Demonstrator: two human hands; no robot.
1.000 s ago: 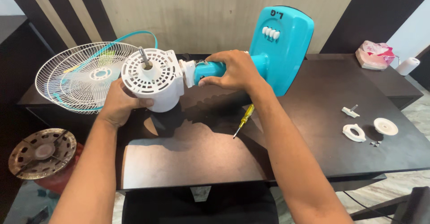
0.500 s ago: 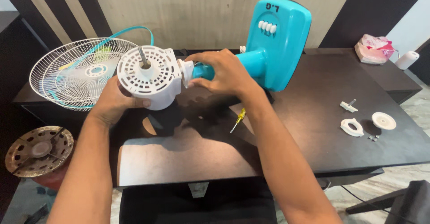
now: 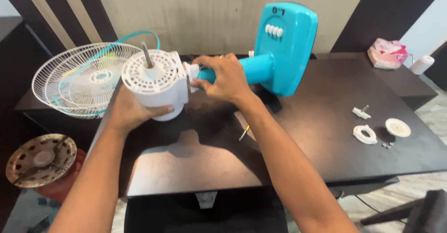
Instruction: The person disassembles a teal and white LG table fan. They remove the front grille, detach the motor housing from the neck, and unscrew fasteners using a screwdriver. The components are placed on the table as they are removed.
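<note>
At the counter's (image 3: 326, 158) far left corner lie the white wire fan guards with a teal rim (image 3: 79, 79), already off the fan. Just right of them the left hand (image 3: 132, 109) cups the white round vented plastic motor housing (image 3: 156, 81) from below, fingers wrapped around its underside, the bare metal shaft (image 3: 147, 56) pointing up with no blade on it. The right hand (image 3: 223, 79) grips the joint where the housing meets the teal plastic neck (image 3: 256, 67), fingers curled and pinching it. The teal base (image 3: 288, 47) stands tilted near the back edge. A yellow-handled screwdriver (image 3: 243, 133) lies mid-counter. Toward the right edge sit loose white plastic fittings (image 3: 382, 128) and small screws (image 3: 386, 144). Judging by this, the fan is largely stripped; housing and neck remain joined.
</note>
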